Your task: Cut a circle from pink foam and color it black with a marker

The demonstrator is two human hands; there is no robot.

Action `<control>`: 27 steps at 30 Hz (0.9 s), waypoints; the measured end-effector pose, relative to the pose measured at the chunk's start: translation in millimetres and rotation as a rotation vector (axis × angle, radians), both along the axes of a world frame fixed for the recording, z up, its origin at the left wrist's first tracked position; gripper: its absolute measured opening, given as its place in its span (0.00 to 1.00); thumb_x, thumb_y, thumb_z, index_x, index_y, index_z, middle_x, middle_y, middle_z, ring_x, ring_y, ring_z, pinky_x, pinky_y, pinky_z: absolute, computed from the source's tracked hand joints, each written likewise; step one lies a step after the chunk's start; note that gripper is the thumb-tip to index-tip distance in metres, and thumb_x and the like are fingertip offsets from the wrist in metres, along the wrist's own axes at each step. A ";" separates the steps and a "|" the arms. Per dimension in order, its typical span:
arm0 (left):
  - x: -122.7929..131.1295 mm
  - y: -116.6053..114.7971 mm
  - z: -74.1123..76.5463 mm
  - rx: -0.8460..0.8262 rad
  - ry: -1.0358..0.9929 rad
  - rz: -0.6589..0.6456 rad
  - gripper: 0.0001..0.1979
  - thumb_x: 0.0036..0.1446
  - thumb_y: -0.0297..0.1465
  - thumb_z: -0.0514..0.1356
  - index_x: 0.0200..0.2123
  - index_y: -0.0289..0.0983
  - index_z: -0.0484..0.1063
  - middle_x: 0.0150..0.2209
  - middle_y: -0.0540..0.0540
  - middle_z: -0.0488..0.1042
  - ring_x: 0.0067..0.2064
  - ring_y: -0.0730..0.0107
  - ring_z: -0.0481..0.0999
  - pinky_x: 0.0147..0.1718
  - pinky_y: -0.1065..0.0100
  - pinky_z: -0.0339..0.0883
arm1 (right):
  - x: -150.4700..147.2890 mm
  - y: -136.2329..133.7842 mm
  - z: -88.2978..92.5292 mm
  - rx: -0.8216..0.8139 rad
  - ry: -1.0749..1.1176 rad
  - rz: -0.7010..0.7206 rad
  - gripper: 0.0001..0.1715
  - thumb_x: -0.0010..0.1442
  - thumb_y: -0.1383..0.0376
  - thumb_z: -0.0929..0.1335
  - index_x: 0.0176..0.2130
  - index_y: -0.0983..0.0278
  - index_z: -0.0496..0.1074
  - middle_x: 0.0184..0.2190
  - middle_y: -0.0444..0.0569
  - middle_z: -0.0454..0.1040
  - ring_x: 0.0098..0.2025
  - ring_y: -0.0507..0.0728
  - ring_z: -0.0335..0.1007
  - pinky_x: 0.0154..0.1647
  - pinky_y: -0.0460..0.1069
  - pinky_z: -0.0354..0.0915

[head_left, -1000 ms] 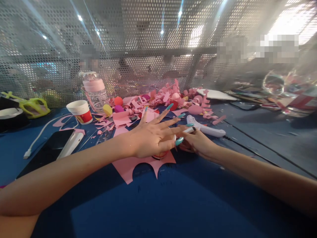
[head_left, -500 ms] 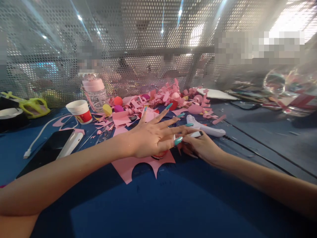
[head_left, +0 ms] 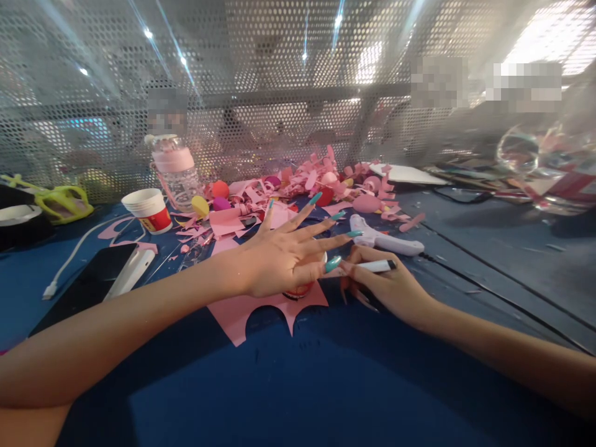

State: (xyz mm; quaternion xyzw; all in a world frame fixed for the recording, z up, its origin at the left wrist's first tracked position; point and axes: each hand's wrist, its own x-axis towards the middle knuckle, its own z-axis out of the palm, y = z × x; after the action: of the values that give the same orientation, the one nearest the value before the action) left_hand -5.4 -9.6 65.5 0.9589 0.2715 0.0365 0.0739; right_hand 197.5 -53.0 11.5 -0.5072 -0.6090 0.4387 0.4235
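My left hand (head_left: 284,257), fingers spread and nails teal, lies palm down over a round red-and-white item (head_left: 302,290). That item is mostly hidden; its colours match the paper cup to the left. Beneath it is a sheet of pink paper (head_left: 237,316) with curved cut-outs along its near edge. Just right of the left thumb, my right hand (head_left: 388,279) is closed around a white pen with a black end (head_left: 376,266). The pen's tip is hidden near the left thumb. Behind the right hand lies a white glue gun (head_left: 388,241) with a black cord.
Pink paper scraps (head_left: 311,177) heap along the back against a perforated metal screen (head_left: 261,81). At left are a paper cup (head_left: 149,211), a clear bottle with a pink band (head_left: 174,171), a phone (head_left: 84,279) and a white cable (head_left: 69,257). A clear plastic package (head_left: 554,167) stands far right.
My right hand has shifted slightly right and down, and more of the pen shows. My left hand stays spread over the red-and-white item.
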 end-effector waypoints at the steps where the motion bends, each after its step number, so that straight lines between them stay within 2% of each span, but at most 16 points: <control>1: 0.0 0.0 -0.1 -0.003 0.000 0.002 0.25 0.64 0.46 0.38 0.63 0.54 0.42 0.66 0.58 0.37 0.66 0.53 0.27 0.56 0.37 0.19 | 0.3 -1.1 0.0 0.005 0.008 0.006 0.14 0.51 0.60 0.67 0.21 0.62 0.59 0.11 0.38 0.64 0.10 0.46 0.54 0.09 0.41 0.50; 8: -0.9 1.2 -1.0 0.000 -0.002 -0.011 0.24 0.64 0.45 0.38 0.63 0.54 0.42 0.67 0.57 0.37 0.66 0.52 0.27 0.56 0.37 0.20 | -0.6 -8.4 2.3 0.025 -0.027 0.016 0.17 0.52 0.59 0.68 0.21 0.62 0.58 0.12 0.38 0.64 0.11 0.46 0.53 0.10 0.42 0.48; 15: -0.2 -0.7 1.0 -0.007 0.004 0.004 0.25 0.64 0.46 0.38 0.63 0.53 0.42 0.66 0.57 0.37 0.66 0.52 0.27 0.57 0.37 0.20 | 4.8 -15.4 -0.8 0.139 -0.155 0.067 0.19 0.57 0.54 0.65 0.21 0.61 0.59 0.14 0.41 0.66 0.14 0.48 0.57 0.14 0.44 0.54; 23: 0.2 -1.8 2.1 -0.003 0.012 0.010 0.24 0.64 0.46 0.38 0.63 0.54 0.42 0.66 0.58 0.37 0.66 0.53 0.28 0.57 0.37 0.20 | 7.3 -21.4 -0.4 0.142 -0.216 0.121 0.16 0.60 0.59 0.64 0.23 0.64 0.61 0.17 0.40 0.64 0.16 0.46 0.54 0.17 0.43 0.52; 27: 0.1 -1.3 1.7 -0.003 0.012 0.009 0.24 0.64 0.46 0.38 0.63 0.54 0.42 0.66 0.58 0.37 0.66 0.53 0.28 0.57 0.38 0.21 | 8.0 -22.6 -0.3 0.180 -0.237 0.175 0.18 0.60 0.58 0.63 0.23 0.65 0.63 0.16 0.40 0.61 0.16 0.46 0.53 0.17 0.44 0.51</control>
State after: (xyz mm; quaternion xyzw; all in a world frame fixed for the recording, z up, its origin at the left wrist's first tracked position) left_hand -5.3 -10.8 67.2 0.9577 0.2765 0.0307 0.0733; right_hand 205.5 -75.6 11.3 -0.4605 -0.7332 0.3547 0.3529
